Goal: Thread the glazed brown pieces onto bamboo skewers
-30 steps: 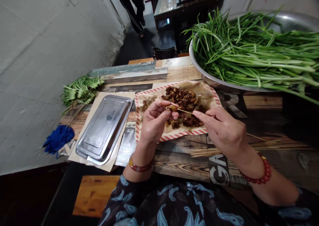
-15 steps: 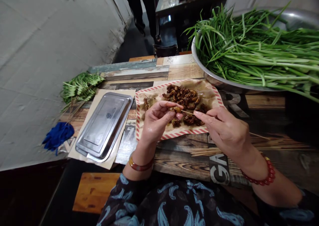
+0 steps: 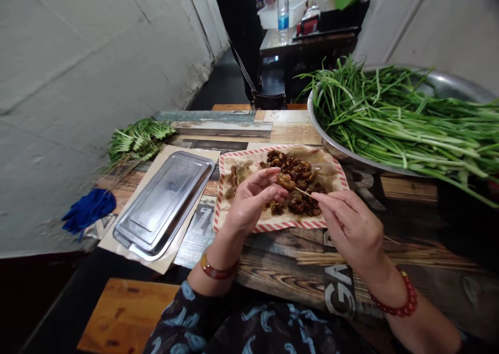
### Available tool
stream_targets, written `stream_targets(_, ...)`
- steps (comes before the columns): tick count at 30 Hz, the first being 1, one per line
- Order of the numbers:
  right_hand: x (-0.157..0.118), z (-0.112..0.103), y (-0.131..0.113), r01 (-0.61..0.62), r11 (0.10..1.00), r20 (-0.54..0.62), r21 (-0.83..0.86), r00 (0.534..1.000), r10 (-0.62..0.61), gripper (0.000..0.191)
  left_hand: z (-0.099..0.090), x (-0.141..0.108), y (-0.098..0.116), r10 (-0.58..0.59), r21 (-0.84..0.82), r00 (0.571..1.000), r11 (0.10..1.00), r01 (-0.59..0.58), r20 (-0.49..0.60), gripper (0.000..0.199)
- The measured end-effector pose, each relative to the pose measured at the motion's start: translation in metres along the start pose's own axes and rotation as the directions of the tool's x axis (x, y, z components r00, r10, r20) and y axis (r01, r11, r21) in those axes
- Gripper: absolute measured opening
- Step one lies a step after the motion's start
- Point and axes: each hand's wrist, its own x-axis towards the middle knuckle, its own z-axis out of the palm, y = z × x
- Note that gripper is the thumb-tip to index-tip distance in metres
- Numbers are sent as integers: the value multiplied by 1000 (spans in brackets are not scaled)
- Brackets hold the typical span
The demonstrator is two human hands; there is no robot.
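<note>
My right hand (image 3: 353, 229) pinches a thin bamboo skewer (image 3: 303, 192). On the skewer's far tip sits a glossy brown piece that looks like a silkworm pupa (image 3: 286, 181). My left hand (image 3: 255, 200) is just left of that piece, its thumb and fingers parted; whether a fingertip still touches the piece is hard to see. Below both hands, a pile of similar dark brown pieces (image 3: 290, 166) lies on a stained paper sheet with a red-striped border (image 3: 237, 221). Several of them lie apart, including a short row (image 3: 234, 177) at the left.
Loose skewers (image 3: 323, 259) lie near the table's front edge. On the left are a metal tray (image 3: 163, 203) on cardboard, green leaves (image 3: 140, 135) and a blue cloth-like bundle (image 3: 89, 208). A steel basin (image 3: 317, 120) of green stalks fills the right. A person (image 3: 239, 26) stands beyond the table.
My left fingers have opened away from the brown piece, which now shows fully on the skewer tip. The camera view has tilted up, showing more of the person and back table.
</note>
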Motion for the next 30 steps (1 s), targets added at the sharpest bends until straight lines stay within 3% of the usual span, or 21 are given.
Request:
stream_targets(8,-1,6,-3,22,995,25,92,999,-25,34,5,-2,-2,-4,-98,1000,995,4,3,29)
stream_targets(19,3,12,-9,-9,989,9,147,1000,8,25,4,-3,-2,0,-166,1000,986,2,12,30)
stream_targets(30,-2,14,-12,-87,977,81,193,994,73,24,5,-1,-10,47,-154,995,986,-61,-91,27)
